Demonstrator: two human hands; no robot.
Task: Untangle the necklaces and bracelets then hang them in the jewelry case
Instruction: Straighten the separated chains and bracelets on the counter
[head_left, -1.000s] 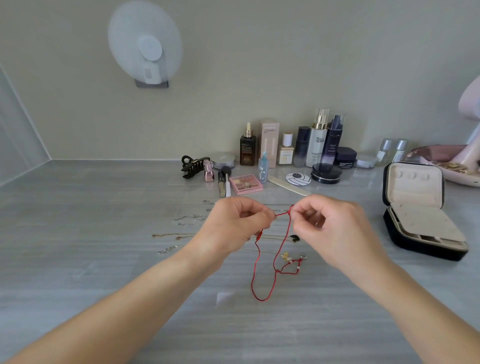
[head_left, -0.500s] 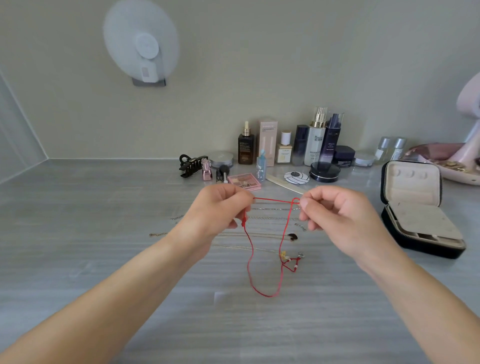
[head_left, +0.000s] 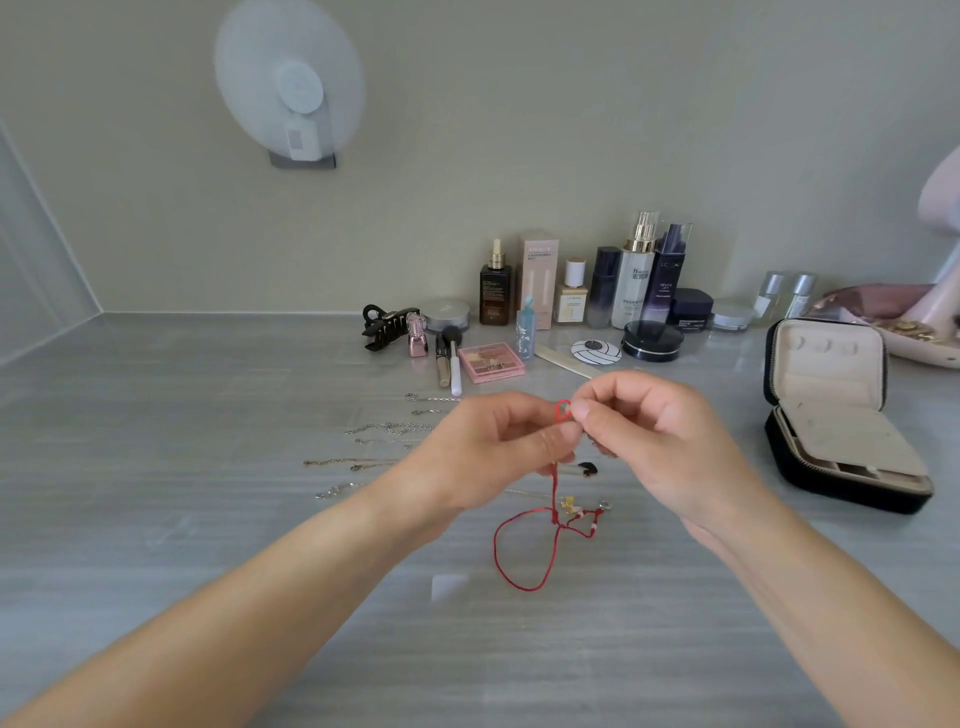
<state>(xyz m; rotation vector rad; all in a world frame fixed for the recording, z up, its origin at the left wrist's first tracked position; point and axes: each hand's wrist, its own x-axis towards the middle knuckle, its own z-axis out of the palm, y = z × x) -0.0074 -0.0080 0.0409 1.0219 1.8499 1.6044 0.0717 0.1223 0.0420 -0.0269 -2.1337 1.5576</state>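
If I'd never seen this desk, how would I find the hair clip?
Start at the row of cosmetic bottles standing against the back wall and follow it to its left end. There lies the black plastic claw hair clip, just left of a small shiny pink bottle. It alone has curved teeth.

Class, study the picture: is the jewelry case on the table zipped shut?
No, the jewelry case stands open, with its lid raised and the pale lining showing.

Head camera looks forward and down, seemingly close over left hand (head_left: 483, 457) and right hand (head_left: 660, 441).
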